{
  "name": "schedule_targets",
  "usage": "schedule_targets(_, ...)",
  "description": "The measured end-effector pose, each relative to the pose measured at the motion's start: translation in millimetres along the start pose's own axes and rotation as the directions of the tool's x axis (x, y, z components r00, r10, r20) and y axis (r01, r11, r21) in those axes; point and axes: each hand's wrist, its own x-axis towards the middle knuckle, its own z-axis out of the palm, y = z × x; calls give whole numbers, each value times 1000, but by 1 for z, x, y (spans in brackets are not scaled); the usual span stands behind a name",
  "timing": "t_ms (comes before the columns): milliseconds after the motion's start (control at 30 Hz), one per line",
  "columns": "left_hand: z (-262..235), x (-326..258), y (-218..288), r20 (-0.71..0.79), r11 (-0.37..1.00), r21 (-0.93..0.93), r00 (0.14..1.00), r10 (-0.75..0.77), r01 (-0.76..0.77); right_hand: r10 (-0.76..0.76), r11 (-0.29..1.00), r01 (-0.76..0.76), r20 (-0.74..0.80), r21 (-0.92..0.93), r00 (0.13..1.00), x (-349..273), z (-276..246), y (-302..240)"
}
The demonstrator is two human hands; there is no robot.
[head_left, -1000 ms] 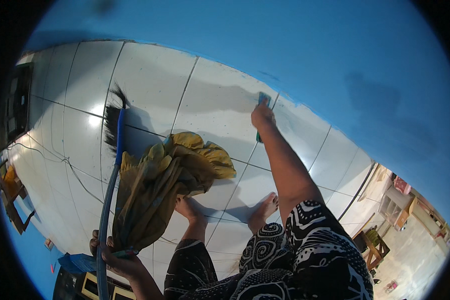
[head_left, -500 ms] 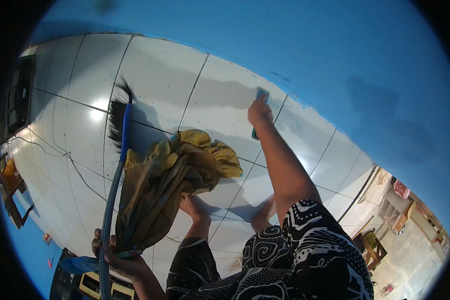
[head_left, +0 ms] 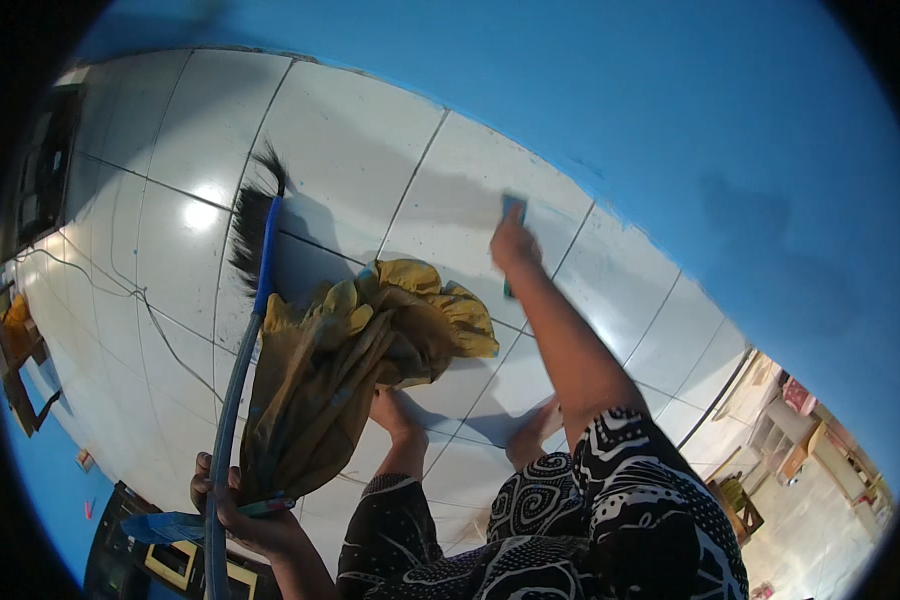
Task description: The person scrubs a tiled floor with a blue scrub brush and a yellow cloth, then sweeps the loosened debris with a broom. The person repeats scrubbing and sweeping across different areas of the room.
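Note:
My left hand (head_left: 245, 510), at the lower left, is closed around the grey-blue handle of a broom (head_left: 238, 400) with a blue head and black bristles. In the same grip are a crumpled yellow-brown cloth (head_left: 330, 400), stained with blue, and what looks like a blue-tipped paintbrush (head_left: 160, 527). Out ahead, my right hand (head_left: 515, 248) grips a flat teal tool (head_left: 513, 205) over the white floor tiles. Its far end sticks out past my fingers, and a green bit shows below the hand. The tool's exact kind is hard to make out.
A blue wall (head_left: 670, 130) meets the white tiled floor (head_left: 350, 130) along a slanting edge beyond my right hand. Blue specks dot the tiles. A thin cable (head_left: 165, 335) lies at left. My bare feet (head_left: 400, 415) stand below the cloth. Wooden furniture (head_left: 740, 510) is at lower right.
My right hand has drawn the teal tool slightly back toward me and away from the wall. The broom and cloth appear a little farther right as the view shifts.

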Motion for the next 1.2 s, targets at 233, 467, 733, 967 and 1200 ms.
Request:
schedule_targets(233,-2,-4,5,158,929,306,973,167,-209,-33,994,27,-48,-109,998,-2,34,33)
schedule_targets(467,-3,3,4,59,995,-85,997,-46,51,-72,984,61,-65,-166,995,21,-8,42)
schedule_targets(733,3,-2,-1,73,998,-60,997,-7,12,289,954,-300,-242,-13,927,-7,-35,313)
schedule_targets(967,11,-18,3,113,998,50,993,22,-28,406,914,-398,-206,80,890,46,-125,363)
schedule_targets(1200,27,-38,8,77,993,117,997,17,-26,241,915,-320,-301,-248,923,60,-129,240)
